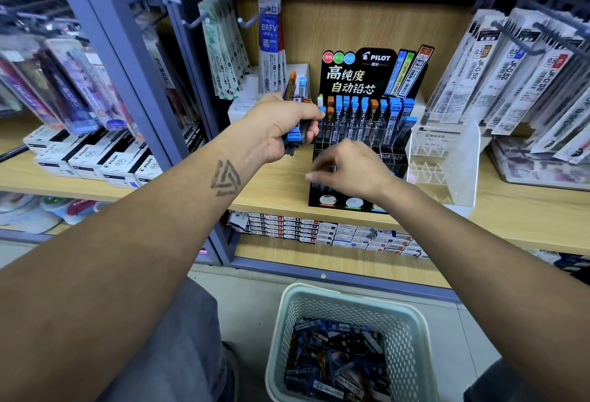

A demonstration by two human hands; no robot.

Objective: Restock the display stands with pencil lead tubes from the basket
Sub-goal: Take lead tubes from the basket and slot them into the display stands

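A black Pilot display stand [352,80] sits on the wooden shelf [274,187]. Its back rows hold upright lead tubes [367,111] with blue and orange caps. My left hand [281,123] grips a bundle of lead tubes [295,138] just left of the stand. My right hand [349,167] hovers over the stand's front slots with fingers curled down. It is blurred, and I cannot tell whether it holds a tube. On the floor below, a pale mesh basket [351,294] holds several loose lead tubes [338,360].
A clear acrylic stand [447,159] stands right of the black one. Refill packs hang on hooks at upper left [223,47] and at right [523,82]. Pilot boxes [95,162] line the left shelf. Small boxes [319,230] fill the shelf below. A grey upright post [178,88] divides the bays.
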